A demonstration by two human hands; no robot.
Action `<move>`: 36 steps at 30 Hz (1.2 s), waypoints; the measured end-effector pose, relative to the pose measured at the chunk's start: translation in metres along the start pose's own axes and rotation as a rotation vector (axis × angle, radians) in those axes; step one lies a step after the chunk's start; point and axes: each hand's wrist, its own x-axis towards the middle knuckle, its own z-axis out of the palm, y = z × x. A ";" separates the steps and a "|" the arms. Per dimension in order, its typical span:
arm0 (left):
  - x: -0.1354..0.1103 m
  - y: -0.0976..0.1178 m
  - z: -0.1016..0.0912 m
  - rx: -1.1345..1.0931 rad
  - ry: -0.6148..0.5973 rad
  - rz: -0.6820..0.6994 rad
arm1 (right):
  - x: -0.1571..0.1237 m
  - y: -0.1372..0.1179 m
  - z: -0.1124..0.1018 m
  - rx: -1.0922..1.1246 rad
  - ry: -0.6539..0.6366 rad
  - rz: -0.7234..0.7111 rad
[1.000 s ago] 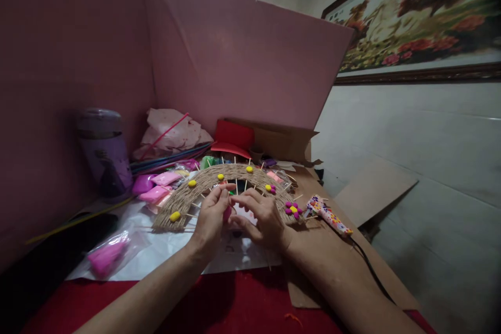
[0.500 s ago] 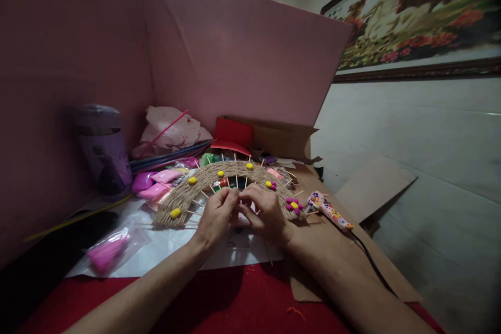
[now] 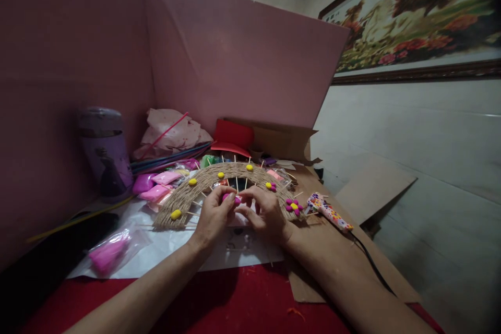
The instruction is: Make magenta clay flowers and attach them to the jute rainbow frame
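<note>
My left hand (image 3: 213, 215) and my right hand (image 3: 264, 211) meet fingertip to fingertip over white paper (image 3: 164, 245), both pinching a small lump of magenta clay (image 3: 230, 198). Just behind them lies an arch of woven jute twine (image 3: 203, 180) on radiating wooden sticks. Yellow clay dots (image 3: 175, 214) sit along the arch. Two magenta flowers with yellow centres (image 3: 293, 206) sit on its right end. Both hands are closed on the lump.
A purple tumbler (image 3: 105, 151) stands at the left. Packets of pink clay (image 3: 156, 188) and a bag of magenta clay (image 3: 107, 255) lie nearby. A patterned glue gun (image 3: 329, 212) with a black cord rests on cardboard at the right. Pink board walls surround the back.
My hands have stayed in front of the arch and drawn together. The magenta lump, earlier low by my left palm, now shows between the fingertips of both hands.
</note>
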 end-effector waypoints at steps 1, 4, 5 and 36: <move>0.000 -0.001 0.000 -0.004 -0.004 -0.001 | 0.000 0.001 0.000 -0.013 0.003 0.009; 0.000 -0.002 -0.001 0.035 0.000 0.030 | 0.000 0.003 0.001 -0.033 -0.010 -0.018; 0.000 -0.003 -0.001 0.042 0.000 0.031 | 0.000 0.004 0.001 -0.033 -0.016 -0.033; 0.003 0.000 0.000 -0.119 0.004 -0.074 | -0.001 0.003 -0.001 0.045 -0.037 -0.022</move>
